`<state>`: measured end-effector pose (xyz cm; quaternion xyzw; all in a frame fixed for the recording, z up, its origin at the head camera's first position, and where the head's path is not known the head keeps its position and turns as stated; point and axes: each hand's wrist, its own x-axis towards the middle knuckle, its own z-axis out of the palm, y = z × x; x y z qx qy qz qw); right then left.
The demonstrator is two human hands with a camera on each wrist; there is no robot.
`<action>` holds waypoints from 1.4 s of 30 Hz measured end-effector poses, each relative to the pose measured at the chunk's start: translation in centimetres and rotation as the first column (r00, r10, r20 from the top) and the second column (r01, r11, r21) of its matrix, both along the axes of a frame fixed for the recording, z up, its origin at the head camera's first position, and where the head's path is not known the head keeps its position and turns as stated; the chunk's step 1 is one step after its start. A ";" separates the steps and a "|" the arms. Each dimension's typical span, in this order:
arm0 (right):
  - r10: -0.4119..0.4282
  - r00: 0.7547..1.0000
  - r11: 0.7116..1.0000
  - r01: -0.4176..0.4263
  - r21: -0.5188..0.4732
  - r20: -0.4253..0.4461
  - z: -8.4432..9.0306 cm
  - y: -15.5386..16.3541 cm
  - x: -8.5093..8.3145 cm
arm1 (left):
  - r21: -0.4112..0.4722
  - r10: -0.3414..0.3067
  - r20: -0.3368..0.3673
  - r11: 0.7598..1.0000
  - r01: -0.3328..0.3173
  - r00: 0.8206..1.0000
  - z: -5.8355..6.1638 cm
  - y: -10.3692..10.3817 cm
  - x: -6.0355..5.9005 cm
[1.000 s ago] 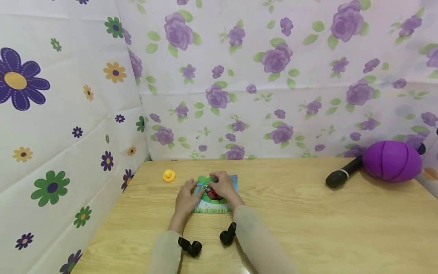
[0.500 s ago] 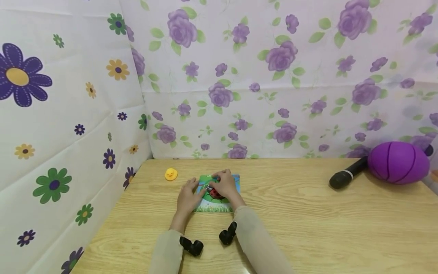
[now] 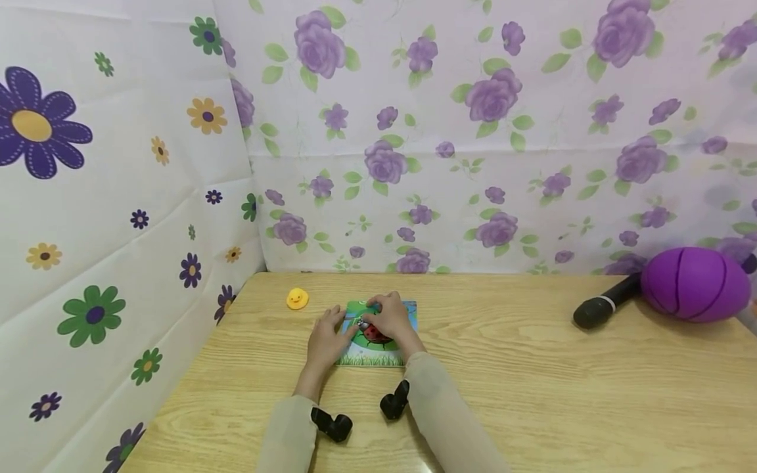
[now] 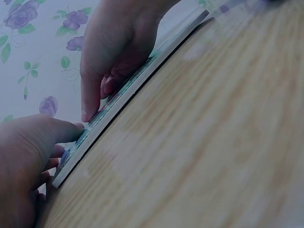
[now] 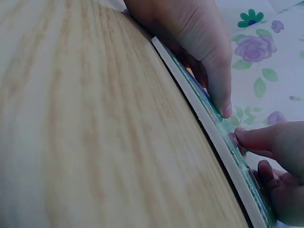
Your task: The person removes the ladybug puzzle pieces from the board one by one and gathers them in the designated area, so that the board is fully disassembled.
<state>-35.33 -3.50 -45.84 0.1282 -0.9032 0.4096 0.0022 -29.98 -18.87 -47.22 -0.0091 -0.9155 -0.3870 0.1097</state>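
Now | L hand [image 3: 325, 338]: fingers extended, thumb on ladybug bd [image 3: 372, 360] | R hand [image 3: 391, 316]: fingers bent, grip unclear

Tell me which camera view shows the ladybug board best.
The head view: the ladybug board shows its printed face there, though the left hand and right hand partly cover it. Both wrist views show mainly its pale edge, from low down.

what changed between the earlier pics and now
Nothing visibly moved on the table; only the head view shifted slightly. The left hand and right hand are still at the ladybug board; the yellow toy, microphone and purple object stayed put.
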 end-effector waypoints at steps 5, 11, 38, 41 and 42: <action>0.010 1.000 1.000 -0.011 0.018 0.029 -0.2 -0.1 -0.6 | 0.000 -0.002 0.004 1.000 0.002 1.000 0.0 0.0 0.0; -0.013 1.000 0.998 0.012 0.058 0.027 -0.5 -0.3 -1.2 | 0.018 -0.002 0.027 1.000 0.001 1.000 0.1 0.2 0.1; 0.115 0.957 0.574 0.154 -0.804 0.266 -1.2 2.7 -1.7 | 0.053 0.007 0.034 0.999 -0.009 0.999 0.2 -0.1 0.0; 0.124 0.957 0.534 0.157 -0.831 0.261 -1.0 2.8 -1.7 | 0.050 0.002 0.022 0.999 -0.003 1.000 0.1 0.0 0.0; 0.126 0.959 0.537 0.149 -0.830 0.254 -0.9 2.7 -1.8 | 0.052 0.006 0.020 0.999 -0.007 1.000 0.2 -0.1 0.0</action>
